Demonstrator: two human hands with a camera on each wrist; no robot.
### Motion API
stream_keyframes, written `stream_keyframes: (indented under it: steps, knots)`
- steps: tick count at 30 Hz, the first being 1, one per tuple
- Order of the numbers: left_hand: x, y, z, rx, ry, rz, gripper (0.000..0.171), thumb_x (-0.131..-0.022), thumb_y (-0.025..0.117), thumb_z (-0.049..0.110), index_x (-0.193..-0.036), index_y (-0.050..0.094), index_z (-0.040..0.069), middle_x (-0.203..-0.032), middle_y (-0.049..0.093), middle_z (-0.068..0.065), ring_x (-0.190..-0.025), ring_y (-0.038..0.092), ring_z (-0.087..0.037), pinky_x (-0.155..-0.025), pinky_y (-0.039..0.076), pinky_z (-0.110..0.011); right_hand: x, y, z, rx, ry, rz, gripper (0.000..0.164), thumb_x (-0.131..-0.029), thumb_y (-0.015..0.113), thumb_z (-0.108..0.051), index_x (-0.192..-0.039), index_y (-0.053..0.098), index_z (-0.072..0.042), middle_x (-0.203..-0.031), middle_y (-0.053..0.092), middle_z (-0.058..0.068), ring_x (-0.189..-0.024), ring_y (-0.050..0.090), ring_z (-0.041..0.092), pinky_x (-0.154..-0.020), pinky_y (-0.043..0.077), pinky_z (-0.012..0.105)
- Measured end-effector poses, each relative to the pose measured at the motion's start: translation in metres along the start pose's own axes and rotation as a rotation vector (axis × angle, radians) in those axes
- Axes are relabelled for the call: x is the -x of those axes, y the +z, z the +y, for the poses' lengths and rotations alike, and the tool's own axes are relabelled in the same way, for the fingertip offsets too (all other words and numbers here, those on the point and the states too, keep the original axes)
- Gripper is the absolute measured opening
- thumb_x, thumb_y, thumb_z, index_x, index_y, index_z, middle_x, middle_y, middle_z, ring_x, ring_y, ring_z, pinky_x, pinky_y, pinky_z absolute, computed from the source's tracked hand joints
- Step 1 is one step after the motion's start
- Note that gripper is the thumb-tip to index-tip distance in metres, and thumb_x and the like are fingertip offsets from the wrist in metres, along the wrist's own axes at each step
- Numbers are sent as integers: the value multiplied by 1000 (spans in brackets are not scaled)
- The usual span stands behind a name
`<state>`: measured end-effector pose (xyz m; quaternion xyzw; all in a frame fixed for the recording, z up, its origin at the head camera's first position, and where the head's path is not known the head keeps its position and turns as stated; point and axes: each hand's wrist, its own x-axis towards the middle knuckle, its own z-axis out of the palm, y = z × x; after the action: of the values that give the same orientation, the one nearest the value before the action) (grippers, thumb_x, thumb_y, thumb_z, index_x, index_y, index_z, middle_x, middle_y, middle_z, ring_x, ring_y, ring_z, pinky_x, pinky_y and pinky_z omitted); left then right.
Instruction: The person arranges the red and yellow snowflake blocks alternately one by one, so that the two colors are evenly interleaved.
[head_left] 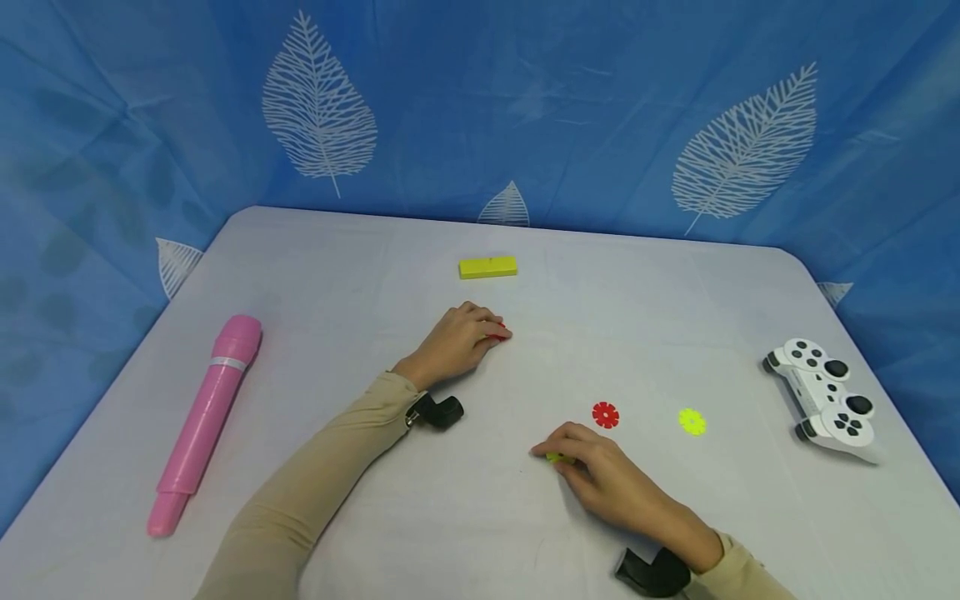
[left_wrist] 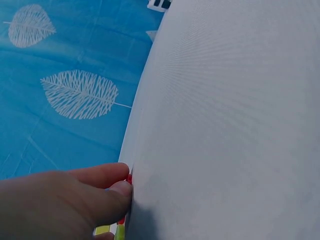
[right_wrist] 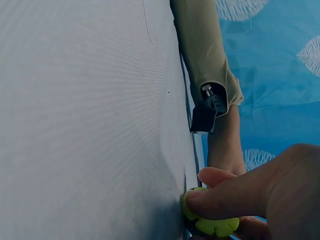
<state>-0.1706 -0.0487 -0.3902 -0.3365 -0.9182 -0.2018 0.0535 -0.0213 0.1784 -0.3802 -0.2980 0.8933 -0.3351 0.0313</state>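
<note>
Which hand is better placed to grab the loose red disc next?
Probably the right hand: it is close beside the loose red disc, though it pinches a yellow piece. The left hand is farther away and holds a red piece.

At lower left, a red piece (left_wrist: 130, 178) is pinched by the left hand (left_wrist: 70, 197); blue cloth (left_wrist: 55, 142) is seen upper left, white bench (left_wrist: 225, 120) right.

Blue sheeting (head_left: 480, 100), creased and faintly shiny, hangs behind and beside a white table (head_left: 360, 275) — pale leaves (head_left: 318, 104) are printed across the sheeting. The table's far corners (head_left: 776, 258) are rounded — the light looks soft.
</note>
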Motion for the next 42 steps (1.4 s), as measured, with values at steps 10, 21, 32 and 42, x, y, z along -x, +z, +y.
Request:
stream_keyframes:
  steps: [10, 21, 32, 42]
  knots:
    - [0, -1, 0, 7, -3, -5, 21, -88, 59, 17, -105, 69, 22, -111, 63, 1, -104, 52, -19, -84, 42, -35, -1, -3, 4, -41, 12, 1, 28, -77, 66, 0, -100, 68, -16, -97, 64, -8, -81, 55, 2, -66, 46, 18]
    - [0, 0, -1, -1, -6, -1, 21, -88, 58, 19, -106, 69, 22, -112, 63, 1, -104, 52, -19, -85, 42, -35, -2, -5, 10, -112, 9, 10, 31, -78, 64, 3, -101, 65, -17, -98, 64, -8, -82, 55, 2, -70, 47, 18]
    - [-1, -1, -1, -7, 4, 6, 21, -88, 58, 17, -106, 69, 22, -112, 63, 0, -104, 52, -20, -83, 42, -36, -3, -10, 16, -141, -8, 52, 33, -80, 61, 7, -104, 66, -15, -98, 66, -6, -88, 59, 4, -76, 48, 19]
    - [0, -2, 1, 7, -11, -13, 21, -89, 57, 17, -106, 68, 22, -112, 63, 1, -105, 51, -19, -84, 42, -35, -3, -12, 18, -110, 17, 116, 33, -79, 61, 6, -106, 65, -13, -99, 66, -4, -86, 57, 2, -74, 47, 18]
